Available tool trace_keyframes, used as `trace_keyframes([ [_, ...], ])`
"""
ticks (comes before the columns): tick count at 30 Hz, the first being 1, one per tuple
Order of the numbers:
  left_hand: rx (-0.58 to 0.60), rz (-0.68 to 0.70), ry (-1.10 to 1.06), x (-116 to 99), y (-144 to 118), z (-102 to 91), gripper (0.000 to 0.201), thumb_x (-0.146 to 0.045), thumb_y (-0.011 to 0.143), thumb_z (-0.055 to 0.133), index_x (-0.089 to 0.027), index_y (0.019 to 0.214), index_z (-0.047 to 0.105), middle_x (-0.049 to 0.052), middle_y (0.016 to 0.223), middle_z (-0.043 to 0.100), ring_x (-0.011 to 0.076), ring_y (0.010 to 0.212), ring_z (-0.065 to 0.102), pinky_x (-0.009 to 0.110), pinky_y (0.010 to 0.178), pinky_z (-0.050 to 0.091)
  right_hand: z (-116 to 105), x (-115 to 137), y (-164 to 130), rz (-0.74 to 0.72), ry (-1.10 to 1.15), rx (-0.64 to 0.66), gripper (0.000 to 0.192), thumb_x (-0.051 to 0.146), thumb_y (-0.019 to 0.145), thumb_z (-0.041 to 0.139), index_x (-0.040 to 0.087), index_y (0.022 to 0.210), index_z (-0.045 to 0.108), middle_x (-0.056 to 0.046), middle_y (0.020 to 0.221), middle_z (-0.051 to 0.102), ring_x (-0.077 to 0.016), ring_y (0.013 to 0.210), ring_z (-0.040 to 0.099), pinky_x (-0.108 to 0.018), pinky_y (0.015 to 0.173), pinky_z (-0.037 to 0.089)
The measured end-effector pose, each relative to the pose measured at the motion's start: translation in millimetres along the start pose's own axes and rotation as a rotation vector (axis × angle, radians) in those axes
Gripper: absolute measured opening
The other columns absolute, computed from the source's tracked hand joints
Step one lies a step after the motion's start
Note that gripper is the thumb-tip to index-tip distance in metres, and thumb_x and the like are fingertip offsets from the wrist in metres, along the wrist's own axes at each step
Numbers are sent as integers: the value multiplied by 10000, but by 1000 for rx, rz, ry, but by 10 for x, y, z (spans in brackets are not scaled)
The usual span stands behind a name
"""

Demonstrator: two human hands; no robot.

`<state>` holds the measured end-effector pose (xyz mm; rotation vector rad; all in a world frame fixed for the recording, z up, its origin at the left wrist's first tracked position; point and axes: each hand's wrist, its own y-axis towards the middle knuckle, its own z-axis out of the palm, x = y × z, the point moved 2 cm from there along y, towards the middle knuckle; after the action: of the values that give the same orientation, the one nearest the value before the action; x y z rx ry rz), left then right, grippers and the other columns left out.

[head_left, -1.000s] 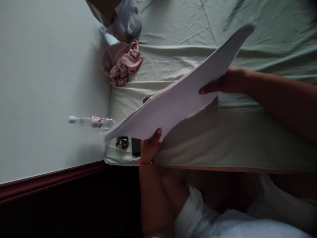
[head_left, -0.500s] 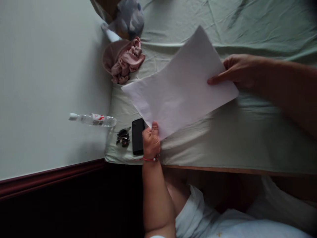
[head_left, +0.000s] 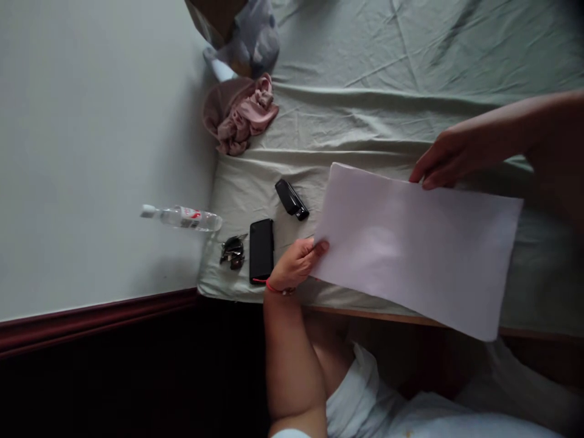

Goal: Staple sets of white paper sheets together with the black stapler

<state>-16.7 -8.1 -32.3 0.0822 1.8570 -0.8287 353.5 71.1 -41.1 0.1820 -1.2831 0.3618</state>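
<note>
My left hand (head_left: 301, 261), with a red string bracelet at the wrist, pinches the lower left corner of a thin stack of white paper (head_left: 410, 243), thumb on top. My right hand (head_left: 449, 159) is closed at the far long edge of the paper, its thumb and fingertips meeting that edge. The paper is held nearly flat above the front of the bed and reaches past its edge. What looks like a black stapler (head_left: 292, 199) lies on the sheet, left of the paper. A black phone (head_left: 261, 250) rests beside my left hand.
Keys (head_left: 232, 252) lie left of the phone. A clear plastic bottle (head_left: 191, 219) with a white cap is by the wall (head_left: 91, 152). Farther back are a crumpled pink cloth (head_left: 241, 115) and a plastic bag (head_left: 258, 36). A wrinkled pale green sheet (head_left: 347, 121) covers the bed.
The paper has swung round and moved right and towards me, uncovering the black stapler. My right hand has shifted from the right end of the paper to its far long edge.
</note>
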Motion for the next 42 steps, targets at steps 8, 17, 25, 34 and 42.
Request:
trace_keyframes([
  [8,64,-5,22,-70,-30,-39,578,-762,825,675,-207,665,660,23,510,593,143,413,505,253,388,357,260,-124,154,367,-376,211,303,442,737,879,196,895,798,34,914,789,-122,784,733,-262,792,566],
  [17,-443,49,-245,89,81,-238,473,-529,621,936,-150,754,685,-11,619,631,61,436,468,181,412,315,378,18,213,599,-380,-3,124,170,929,704,170,846,797,-21,729,759,-93,566,686,-252,740,605],
  [25,-758,-11,-472,35,203,-233,297,-247,685,841,-163,642,560,-73,531,529,12,371,364,147,375,207,511,31,199,661,-316,-48,162,131,970,651,133,835,741,-42,668,717,-90,523,668,-183,655,607],
  [34,-960,-67,-332,47,368,-227,81,-172,726,680,-143,670,629,-48,525,572,40,398,379,179,403,220,585,81,181,679,-335,-109,189,88,956,635,111,774,679,-3,581,640,-71,442,599,-164,583,586],
  [42,-967,-74,-245,56,423,-264,121,-191,769,650,-165,656,618,-52,516,555,55,378,361,207,400,221,478,-32,222,621,-344,-98,183,180,921,714,157,742,685,-15,595,634,-71,452,556,-163,532,544],
])
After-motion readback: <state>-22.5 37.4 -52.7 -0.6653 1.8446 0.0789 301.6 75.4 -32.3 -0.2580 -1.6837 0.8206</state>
